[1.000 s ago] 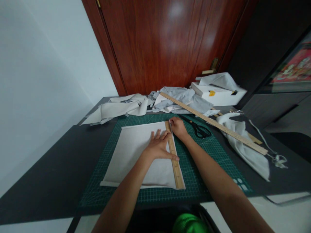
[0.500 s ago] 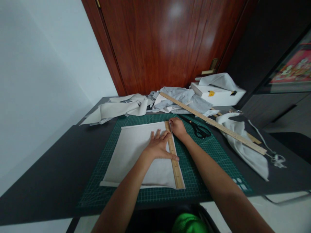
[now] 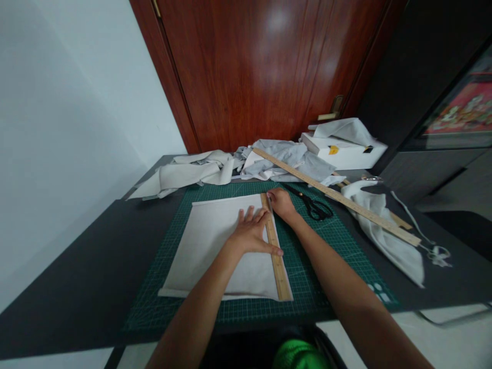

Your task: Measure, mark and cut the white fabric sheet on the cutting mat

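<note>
A pale cloth piece (image 3: 203, 246) lies flat on the green cutting mat (image 3: 346, 256). Along its right edge runs a short wooden ruler (image 3: 279, 271). My left hand (image 3: 251, 233) rests with spread fingers on the cloth, its thumb and fingertips over the ruler. At the ruler's far end, my right hand (image 3: 281, 202) has its fingers closed at the cloth's right edge; what they pinch is too small to make out. Black scissors (image 3: 313, 206) lie on the mat just right of my right hand.
Cloth scraps (image 3: 192, 171) and grey fabric (image 3: 284, 154) lie along the back of the dark table (image 3: 88, 266). A white box (image 3: 346, 152) stands back right. A long wooden ruler (image 3: 353, 204) crosses a white cloth (image 3: 400, 256) with a cord on the right.
</note>
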`<state>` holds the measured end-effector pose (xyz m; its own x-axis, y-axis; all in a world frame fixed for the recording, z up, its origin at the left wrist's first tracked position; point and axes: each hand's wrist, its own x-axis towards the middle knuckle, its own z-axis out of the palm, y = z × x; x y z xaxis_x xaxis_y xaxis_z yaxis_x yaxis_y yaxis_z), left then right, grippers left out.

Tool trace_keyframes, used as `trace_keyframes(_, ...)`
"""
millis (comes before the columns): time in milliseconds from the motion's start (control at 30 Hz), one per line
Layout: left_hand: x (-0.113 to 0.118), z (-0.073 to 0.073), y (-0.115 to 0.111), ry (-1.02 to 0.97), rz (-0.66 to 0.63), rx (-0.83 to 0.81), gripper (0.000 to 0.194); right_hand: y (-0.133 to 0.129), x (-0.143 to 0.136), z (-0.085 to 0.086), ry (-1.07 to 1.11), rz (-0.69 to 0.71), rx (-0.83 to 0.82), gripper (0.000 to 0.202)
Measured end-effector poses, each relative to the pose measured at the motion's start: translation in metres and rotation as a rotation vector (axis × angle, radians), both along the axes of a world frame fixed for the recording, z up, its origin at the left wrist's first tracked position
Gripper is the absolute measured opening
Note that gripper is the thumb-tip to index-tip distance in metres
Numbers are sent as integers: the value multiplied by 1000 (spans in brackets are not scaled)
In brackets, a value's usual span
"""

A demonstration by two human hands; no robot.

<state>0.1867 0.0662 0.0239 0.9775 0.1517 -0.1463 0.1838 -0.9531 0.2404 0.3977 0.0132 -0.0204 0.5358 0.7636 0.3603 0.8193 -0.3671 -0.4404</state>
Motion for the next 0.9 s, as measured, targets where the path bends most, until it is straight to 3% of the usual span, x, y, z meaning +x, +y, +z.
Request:
trace_keyframes(633, 2, 2, -1, 32, 4, 9, 143, -25, -22, 40, 109, 38, -269, 36)
trace_keyframes(900, 1, 4, -3, 6, 6, -18, 147, -39, -22, 44, 122, 0, -239, 33)
